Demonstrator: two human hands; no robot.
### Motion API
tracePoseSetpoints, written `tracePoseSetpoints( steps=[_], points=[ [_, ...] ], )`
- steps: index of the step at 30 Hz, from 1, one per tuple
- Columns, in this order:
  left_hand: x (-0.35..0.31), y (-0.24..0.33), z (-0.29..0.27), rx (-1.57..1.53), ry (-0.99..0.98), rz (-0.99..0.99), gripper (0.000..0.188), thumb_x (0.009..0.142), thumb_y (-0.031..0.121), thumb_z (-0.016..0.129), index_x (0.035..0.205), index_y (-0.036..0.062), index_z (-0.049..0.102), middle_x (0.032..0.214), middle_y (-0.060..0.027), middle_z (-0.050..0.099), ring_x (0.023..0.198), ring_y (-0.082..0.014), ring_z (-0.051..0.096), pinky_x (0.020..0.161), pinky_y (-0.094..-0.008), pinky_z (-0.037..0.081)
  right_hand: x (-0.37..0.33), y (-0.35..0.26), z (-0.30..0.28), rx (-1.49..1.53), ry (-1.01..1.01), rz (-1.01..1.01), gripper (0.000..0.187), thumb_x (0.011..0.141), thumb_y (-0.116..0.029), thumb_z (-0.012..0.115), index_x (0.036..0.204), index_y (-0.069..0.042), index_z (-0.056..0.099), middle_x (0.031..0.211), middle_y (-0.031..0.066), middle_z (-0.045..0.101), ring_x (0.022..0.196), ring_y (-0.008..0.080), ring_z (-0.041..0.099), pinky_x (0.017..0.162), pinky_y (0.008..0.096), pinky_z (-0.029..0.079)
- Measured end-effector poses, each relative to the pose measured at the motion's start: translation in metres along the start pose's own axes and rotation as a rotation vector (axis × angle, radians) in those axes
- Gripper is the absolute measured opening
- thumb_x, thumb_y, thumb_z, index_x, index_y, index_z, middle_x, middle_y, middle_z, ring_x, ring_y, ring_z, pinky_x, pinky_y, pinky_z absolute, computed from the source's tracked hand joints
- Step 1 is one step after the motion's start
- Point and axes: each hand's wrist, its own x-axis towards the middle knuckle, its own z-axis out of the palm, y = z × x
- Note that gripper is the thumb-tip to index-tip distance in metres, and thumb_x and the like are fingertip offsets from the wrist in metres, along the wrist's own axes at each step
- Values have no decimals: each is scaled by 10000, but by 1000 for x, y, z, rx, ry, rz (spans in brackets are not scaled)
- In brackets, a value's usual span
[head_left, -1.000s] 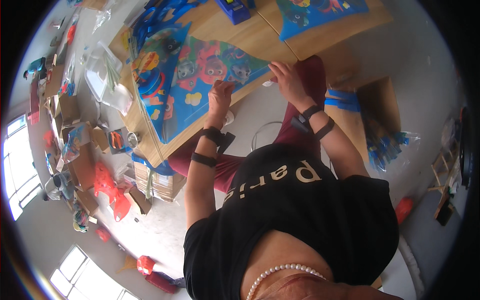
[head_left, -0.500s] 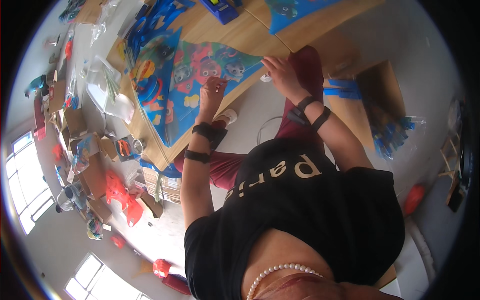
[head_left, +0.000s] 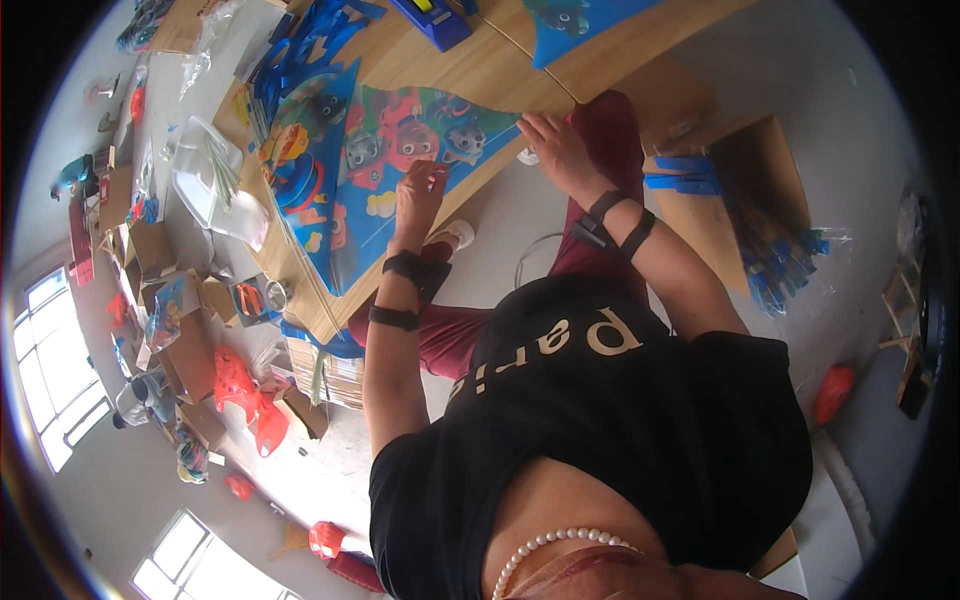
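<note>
A blue triangular kite sail (head_left: 385,150) printed with cartoon animals lies on the wooden table in front of me. My left hand (head_left: 417,195) is over its near edge, fingers curled into a pinch. Something small and pale shows between those fingers, too small to name. A thin pale line runs along this edge of the sail. At the sail's right corner, my right hand (head_left: 562,152) rests with its fingers stretched out and touching the tip. More printed sails (head_left: 305,170) lie overlapped at the left.
Blue ribbons (head_left: 305,50) are heaped at the table's far left, and a blue tool with a yellow part (head_left: 437,22) lies at the far edge. Another blue sail (head_left: 580,22) is at the far right. An open carton (head_left: 770,165) holding bagged goods stands right of my leg.
My left hand has shifted slightly left along the sail's near edge, its fingers a little more curled. The right hand stays at the corner.
</note>
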Motion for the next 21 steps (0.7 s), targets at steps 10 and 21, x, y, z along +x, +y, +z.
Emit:
tracePoseSetpoints(
  steps=[10, 21],
  points=[
    [-10, -6, -10, 47, 18, -26, 113, 858, 13, 699, 969, 9, 720, 948, -136, 700, 754, -258, 698, 689, -352, 551, 2, -1, -1, 22, 9, -6, 405, 891, -16, 570, 1294, 10, 602, 1333, 151, 592, 1200, 332, 550, 1045, 424, 464],
    [-24, -11, -1, 36, 101, -58, 92, 856, 31, 704, 946, 31, 724, 933, -130, 709, 760, -270, 702, 701, -354, 557, 0, 5, -11, 408, 8, 191, 570, 902, 47, 527, 1460, -51, 462, 1433, 150, 525, 1326, 340, 497, 1080, 418, 452]
  ],
)
